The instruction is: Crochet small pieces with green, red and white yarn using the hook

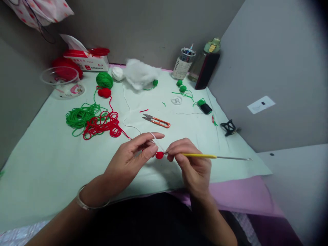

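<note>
Between thumb and fingers, my left hand (130, 155) pinches a small round red crochet piece (159, 155). White yarn (153, 136) runs over its raised index finger towards the hook tip. My right hand (191, 162) is closed around the yellow grip of a crochet hook (202, 155); its near tip meets the work, and the other metal end points right. Red yarn (125, 134) leads from a loose red heap to my left hand. Orange-handled thread snips (156, 121) lie just beyond both hands. The exact stitches at the hook tip are too small to make out.
Loose green yarn (82, 116) and red yarn (102, 126) lie left. Behind are a green ball (104, 80), white stuffing (140, 73), a tissue box (94, 63) and a plastic tub (66, 89). A pen jar (181, 66), bottle (198, 65) and small green balls (182, 89) stand back right.
</note>
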{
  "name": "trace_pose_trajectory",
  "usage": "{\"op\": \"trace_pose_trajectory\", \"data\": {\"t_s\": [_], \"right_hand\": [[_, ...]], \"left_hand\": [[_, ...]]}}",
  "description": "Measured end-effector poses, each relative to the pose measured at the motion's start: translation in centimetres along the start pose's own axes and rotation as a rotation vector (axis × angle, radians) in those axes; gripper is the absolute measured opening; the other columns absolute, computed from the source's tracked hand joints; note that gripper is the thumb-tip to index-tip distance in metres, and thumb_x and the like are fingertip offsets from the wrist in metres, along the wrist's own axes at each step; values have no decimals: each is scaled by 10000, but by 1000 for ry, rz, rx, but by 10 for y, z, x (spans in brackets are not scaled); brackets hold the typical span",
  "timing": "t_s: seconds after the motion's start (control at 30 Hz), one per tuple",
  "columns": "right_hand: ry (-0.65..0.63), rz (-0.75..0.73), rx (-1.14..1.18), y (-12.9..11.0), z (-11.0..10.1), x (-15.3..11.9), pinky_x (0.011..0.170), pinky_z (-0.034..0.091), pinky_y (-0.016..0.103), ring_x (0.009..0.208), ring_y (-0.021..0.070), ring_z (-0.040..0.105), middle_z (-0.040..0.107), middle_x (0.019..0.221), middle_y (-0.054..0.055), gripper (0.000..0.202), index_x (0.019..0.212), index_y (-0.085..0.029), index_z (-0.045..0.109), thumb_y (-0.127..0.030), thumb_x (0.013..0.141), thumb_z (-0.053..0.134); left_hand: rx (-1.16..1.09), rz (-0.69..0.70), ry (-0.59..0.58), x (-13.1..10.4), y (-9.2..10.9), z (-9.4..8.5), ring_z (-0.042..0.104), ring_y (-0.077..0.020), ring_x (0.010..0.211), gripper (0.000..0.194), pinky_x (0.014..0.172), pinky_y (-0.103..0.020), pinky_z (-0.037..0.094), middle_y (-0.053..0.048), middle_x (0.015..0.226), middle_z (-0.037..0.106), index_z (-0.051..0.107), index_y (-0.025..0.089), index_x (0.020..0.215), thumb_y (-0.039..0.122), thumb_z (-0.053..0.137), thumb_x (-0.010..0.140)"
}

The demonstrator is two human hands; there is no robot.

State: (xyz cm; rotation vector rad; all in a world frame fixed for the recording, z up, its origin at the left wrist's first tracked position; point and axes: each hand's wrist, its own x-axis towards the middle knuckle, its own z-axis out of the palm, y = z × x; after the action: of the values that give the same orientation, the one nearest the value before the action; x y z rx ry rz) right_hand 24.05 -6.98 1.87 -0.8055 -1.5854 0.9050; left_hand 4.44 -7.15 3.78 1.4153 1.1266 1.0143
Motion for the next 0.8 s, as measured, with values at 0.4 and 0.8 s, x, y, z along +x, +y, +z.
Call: {"op": "trace_pose_trajectory", "data": {"t_s": [0.4,0.8], "right_hand": [[78,-79,-114,1,3,-4,741,577,353,913,194,683,737,979,50,238,1101,-275,781,-126,993,630],[154,-199,-222,-2,11,-10,741,599,320,907,172,706,735,1006,37,360,1158,-296,770,-30,953,640]], "left_hand": [[-254,-78,74,1,-7,13,683,-161,923,351,889,-282,553,-14,947,719,729,217,1216,276,785,874],[-413,-113,144,-3,-5,22,676,-137,814,452,843,-259,560,34,785,681,728,207,1202,163,853,770]]}}
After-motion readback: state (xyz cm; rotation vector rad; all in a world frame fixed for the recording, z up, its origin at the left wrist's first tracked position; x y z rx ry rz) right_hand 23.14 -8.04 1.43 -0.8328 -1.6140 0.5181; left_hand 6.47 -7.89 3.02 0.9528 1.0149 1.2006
